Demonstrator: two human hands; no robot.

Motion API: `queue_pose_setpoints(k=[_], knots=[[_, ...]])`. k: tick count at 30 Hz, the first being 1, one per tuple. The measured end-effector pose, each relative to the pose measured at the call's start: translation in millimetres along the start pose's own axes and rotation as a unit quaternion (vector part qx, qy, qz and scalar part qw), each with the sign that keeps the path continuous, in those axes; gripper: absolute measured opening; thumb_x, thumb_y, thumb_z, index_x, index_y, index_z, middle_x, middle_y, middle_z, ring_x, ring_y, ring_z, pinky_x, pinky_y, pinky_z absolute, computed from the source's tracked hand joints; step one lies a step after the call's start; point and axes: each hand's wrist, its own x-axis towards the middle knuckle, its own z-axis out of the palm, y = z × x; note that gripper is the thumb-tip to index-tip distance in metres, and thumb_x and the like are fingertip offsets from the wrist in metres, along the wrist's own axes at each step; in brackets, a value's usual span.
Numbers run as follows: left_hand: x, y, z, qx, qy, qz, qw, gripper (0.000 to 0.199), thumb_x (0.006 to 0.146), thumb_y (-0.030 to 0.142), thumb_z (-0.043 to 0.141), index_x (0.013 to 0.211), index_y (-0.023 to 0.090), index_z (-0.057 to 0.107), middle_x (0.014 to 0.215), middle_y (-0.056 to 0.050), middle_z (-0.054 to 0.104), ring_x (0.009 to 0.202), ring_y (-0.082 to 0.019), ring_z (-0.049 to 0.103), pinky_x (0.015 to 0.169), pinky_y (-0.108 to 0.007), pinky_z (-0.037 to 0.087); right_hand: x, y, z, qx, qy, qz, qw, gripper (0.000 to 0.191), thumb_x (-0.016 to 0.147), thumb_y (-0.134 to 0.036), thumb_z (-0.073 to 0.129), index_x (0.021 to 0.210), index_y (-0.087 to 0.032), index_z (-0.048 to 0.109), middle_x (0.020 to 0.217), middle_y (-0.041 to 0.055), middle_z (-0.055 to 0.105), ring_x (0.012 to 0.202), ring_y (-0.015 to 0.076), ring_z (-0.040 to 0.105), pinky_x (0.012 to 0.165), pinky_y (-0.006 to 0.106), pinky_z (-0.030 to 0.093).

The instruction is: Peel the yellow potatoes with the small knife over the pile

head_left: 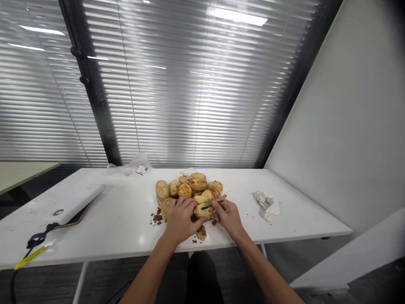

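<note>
Beneath my hands lies a pale yellow potato, part of a pile on the white table. My left hand rests on the near side of the pile, fingers bent and thumb against this potato, holding it. Between the thumb and fingers of my right hand is a thin dark stick-like tool; its tip lies over the potato's top, and its exact kind cannot be made out. Behind them are several more potatoes, such as a round one and a long one. Brown peel scraps lie around the pile.
A crumpled tissue lies to the right on the table. At the back left is a clear plastic bag with a label. A white flat device with a cable sits at the left. Blinds and a wall border the table.
</note>
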Motion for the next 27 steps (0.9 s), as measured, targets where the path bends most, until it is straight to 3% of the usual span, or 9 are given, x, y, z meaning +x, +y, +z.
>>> queue_pose_setpoints(k=[11,27], knots=[[0,0,1.9,-0.004,-0.004,-0.001,1.000,0.029,0.071,0.039,0.074,0.091,0.023,0.061,0.100,-0.004,0.068,0.100,-0.028,0.057,0.083,-0.044,0.039,-8,9,7,-0.009,0.059,-0.023,0.998,0.042,0.079,-0.059,0.064,0.079,-0.018,0.059,0.061,0.0013,0.065,0.036,0.0099,0.043,0.036,0.024,0.038],[1,2,1.5,-0.016,-0.021,-0.020,0.999,0.029,0.072,0.040,0.074,0.090,0.022,0.060,0.102,-0.003,0.069,0.103,-0.028,0.057,0.086,-0.045,0.035,-8,13,4,-0.011,0.055,-0.023,0.998,0.044,0.077,-0.060,0.065,0.078,-0.017,0.059,0.058,0.0010,0.064,0.034,0.0089,0.040,0.034,0.023,0.036]])
